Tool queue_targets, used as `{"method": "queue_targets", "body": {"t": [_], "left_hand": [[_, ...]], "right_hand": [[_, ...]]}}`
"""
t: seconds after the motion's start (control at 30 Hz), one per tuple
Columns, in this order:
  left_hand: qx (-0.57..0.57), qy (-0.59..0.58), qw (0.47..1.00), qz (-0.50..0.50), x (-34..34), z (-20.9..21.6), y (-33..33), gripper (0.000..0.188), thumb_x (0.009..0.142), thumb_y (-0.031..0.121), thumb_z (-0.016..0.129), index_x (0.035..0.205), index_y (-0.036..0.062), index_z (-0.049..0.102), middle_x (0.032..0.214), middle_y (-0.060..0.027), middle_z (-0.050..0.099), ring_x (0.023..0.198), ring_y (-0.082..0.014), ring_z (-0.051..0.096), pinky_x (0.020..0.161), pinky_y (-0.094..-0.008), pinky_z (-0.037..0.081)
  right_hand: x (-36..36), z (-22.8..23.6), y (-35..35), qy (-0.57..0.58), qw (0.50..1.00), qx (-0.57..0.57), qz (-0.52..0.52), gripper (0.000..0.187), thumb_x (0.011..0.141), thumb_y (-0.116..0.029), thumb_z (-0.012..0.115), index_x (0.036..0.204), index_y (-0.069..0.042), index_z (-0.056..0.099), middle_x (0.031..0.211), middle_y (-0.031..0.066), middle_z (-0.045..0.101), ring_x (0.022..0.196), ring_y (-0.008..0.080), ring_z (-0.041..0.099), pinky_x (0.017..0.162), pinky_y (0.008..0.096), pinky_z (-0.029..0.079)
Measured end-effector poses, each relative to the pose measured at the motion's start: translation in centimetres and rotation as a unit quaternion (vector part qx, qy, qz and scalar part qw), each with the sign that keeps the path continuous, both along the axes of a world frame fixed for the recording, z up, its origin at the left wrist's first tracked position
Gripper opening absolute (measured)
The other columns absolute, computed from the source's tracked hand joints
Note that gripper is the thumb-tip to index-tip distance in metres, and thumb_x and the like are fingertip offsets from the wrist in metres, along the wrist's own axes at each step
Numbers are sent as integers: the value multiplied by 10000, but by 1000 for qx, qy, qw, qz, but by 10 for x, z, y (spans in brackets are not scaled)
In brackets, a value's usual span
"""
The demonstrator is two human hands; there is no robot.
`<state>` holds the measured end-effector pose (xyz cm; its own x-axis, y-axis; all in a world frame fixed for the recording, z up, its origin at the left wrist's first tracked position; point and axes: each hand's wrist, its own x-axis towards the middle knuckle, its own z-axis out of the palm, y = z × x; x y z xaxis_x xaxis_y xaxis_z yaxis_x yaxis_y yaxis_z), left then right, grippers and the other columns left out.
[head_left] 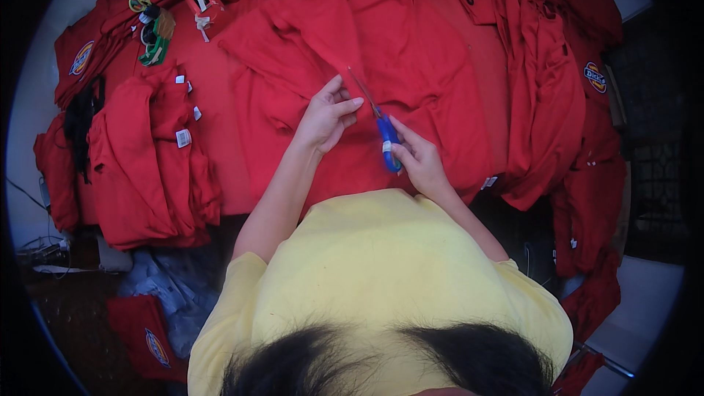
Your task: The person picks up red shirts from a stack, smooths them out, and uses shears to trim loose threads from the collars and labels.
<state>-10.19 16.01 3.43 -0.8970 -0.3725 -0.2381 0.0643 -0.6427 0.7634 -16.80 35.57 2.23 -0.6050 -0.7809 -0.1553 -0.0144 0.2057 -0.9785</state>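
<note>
A pair of scissors with blue handles (387,145) is gripped in my right hand (422,158), its narrow blades angled up and to the left. Beside the blades, my left hand (325,116) hovers over or rests on a red garment (411,51); contact is unclear. Its fingers are loosely bent, with thumb and forefinger apart and nothing visible between them. The red garment is spread in loose folds under both hands, reaching to the table edge near my body.
Stacked red garments lie at the left (139,169) and hang in folds at the right (539,95). At the upper left are a green tool-like item (155,38) and a red-and-white item (199,1). A black cloth or strap (84,117) lies far left. Clear plastic (172,293) sits below the table.
</note>
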Motion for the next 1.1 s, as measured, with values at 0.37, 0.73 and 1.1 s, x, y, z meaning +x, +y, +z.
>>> {"method": "queue_targets", "body": {"t": [0.37,0.73,1.1], "left_hand": [[2,-12,999,-39,-1,-8,-8,535,793,-73,591,1273,121,457,1102,-11,559,1026,-128,548,838,-308,475],[14,-74,996,-40,3,-14,-18,479,834,-23,566,1282,91,441,1105,-56,552,990,-156,574,843,-336,507],[-168,-33,977,123,-84,-8,-34,384,830,173,581,1170,6,520,1016,-156,618,937,-246,600,826,-371,490]], "right_hand": [[-3,-1,-4,-23,999,-31,9,466,931,-88,484,1380,-45,368,951,57,600,666,69,543,531,203,459],[-91,10,-11,-154,975,-127,-98,342,950,-82,433,1271,35,433,869,161,631,600,183,625,532,271,533],[-360,-18,8,532,691,452,-186,240,877,-142,436,990,-14,605,962,237,630,913,390,618,806,479,497]]}}
